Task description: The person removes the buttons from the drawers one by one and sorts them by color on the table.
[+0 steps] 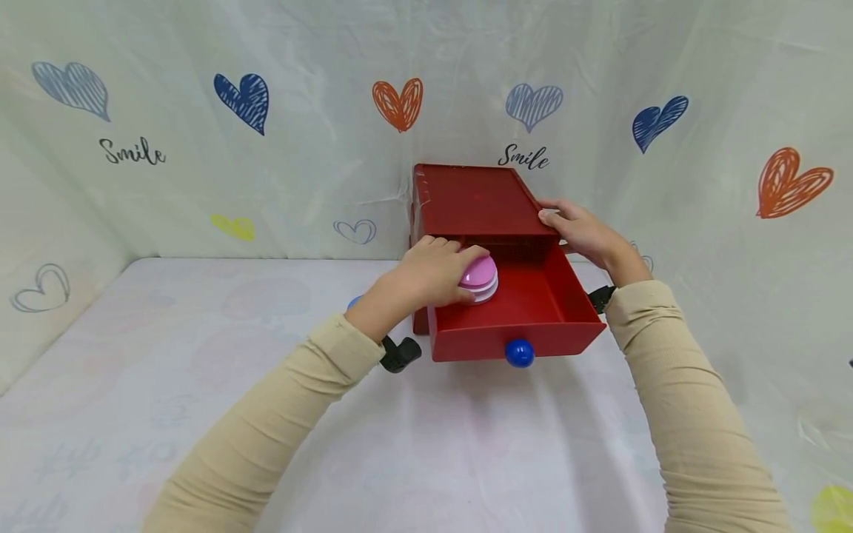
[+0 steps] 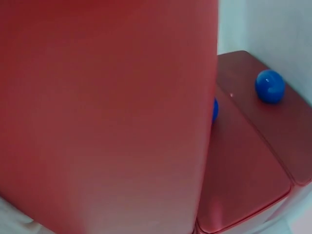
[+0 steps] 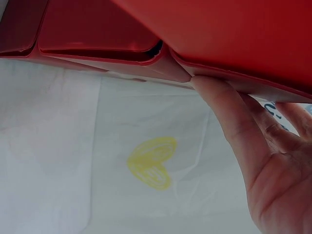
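Note:
A red drawer cabinet (image 1: 476,200) stands on the table with its top drawer (image 1: 533,292) pulled out. Inside the drawer's left front part, my left hand (image 1: 433,274) grips a round pink-and-white case (image 1: 480,274), fingers over its far side and thumb at its near side. The hand covers the left part of the case, and the left wrist view shows only the drawer's outside. My right hand (image 1: 586,233) rests against the cabinet's upper right edge. Seen from the right wrist, its extended thumb (image 3: 229,112) touches the red side wall.
A blue ball knob (image 1: 520,353) sticks out from the drawer front. Lower drawers (image 2: 248,161) with blue knobs (image 2: 269,86) are closed beneath it. Behind the cabinet hangs a pale sheet with printed hearts (image 1: 397,104). White cloth (image 1: 200,385) covers the table.

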Tool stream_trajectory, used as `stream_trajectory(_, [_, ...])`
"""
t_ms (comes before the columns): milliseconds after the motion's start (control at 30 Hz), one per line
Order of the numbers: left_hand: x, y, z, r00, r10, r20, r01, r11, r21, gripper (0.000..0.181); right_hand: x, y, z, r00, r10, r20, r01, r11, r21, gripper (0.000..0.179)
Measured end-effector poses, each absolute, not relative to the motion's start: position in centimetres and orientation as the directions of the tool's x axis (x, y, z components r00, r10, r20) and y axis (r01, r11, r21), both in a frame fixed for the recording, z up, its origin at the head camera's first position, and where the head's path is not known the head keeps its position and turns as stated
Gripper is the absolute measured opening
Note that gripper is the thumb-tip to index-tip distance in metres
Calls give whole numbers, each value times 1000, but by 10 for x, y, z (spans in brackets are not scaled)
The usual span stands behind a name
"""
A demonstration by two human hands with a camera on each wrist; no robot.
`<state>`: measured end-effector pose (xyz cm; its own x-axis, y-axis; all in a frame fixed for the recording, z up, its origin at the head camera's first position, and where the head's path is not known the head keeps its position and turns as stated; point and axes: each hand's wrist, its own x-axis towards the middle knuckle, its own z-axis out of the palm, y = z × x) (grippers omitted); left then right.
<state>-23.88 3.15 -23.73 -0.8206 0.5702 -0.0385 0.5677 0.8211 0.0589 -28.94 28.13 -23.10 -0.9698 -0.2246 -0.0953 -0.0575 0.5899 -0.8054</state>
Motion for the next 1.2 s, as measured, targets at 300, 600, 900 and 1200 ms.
stream_trajectory(300, [-237, 36, -237, -835, 549, -42, 549, 836, 6, 72, -288, 281, -231, -970, -223, -94, -58, 590, -805, 59])
stream_trajectory(600, [-236, 38, -238, -829, 559, -5, 557, 826, -89, 71, -287, 280, -230, -970, -226, -94, -59, 590, -805, 60])
stream_trajectory(900, [-234, 34, -237, -814, 579, 50, 579, 815, -16, 69, -289, 278, -229, -969, -228, -99, -51, 574, -817, 59])
stream_trajectory(1200, [-226, 26, -232, -759, 618, 203, 648, 748, 144, 67, -290, 279, -230, -968, -225, -107, -43, 572, -819, 58])
